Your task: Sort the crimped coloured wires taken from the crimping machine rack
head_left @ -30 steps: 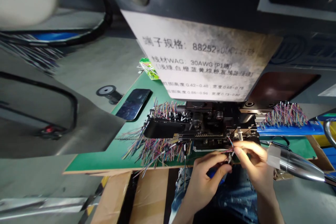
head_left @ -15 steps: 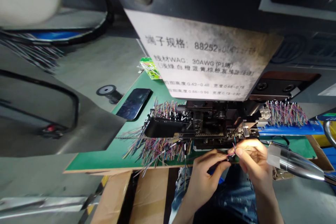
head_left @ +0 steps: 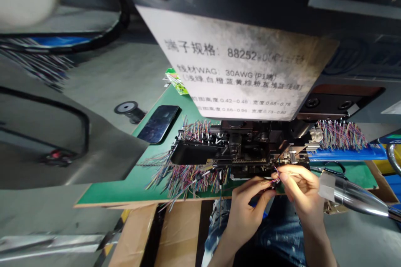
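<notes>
The two bare hands work close to the front edge of the green table (head_left: 112,192), just before the black mechanism (head_left: 250,146) of the machine. The left hand (head_left: 246,206) pinches the thin wires (head_left: 275,180) between thumb and forefinger; the right hand (head_left: 300,185) grips the same small group at its upper end with its fingertips. The fingertips of both hands nearly meet, so the gap between them is narrow. Above, the machine head with its white label (head_left: 241,75) limits the room upward; on the right, a metal tube (head_left: 354,196) stands near the right wrist. Toward the person there is more room, over the jeans (head_left: 278,233).

The table's surface is smooth green, with a pale edge. Around it one sees a grey floor (head_left: 46,208) and brown cardboard (head_left: 178,233) below the edge.

By count there are one phone (head_left: 159,124), lying flat, one dark spool (head_left: 130,111) beyond the left edge, one label and one blue tray (head_left: 347,153). Loose wires form two heaps on the left, front (head_left: 188,179) and rear, and one on the right; the single wires are too many to count.
</notes>
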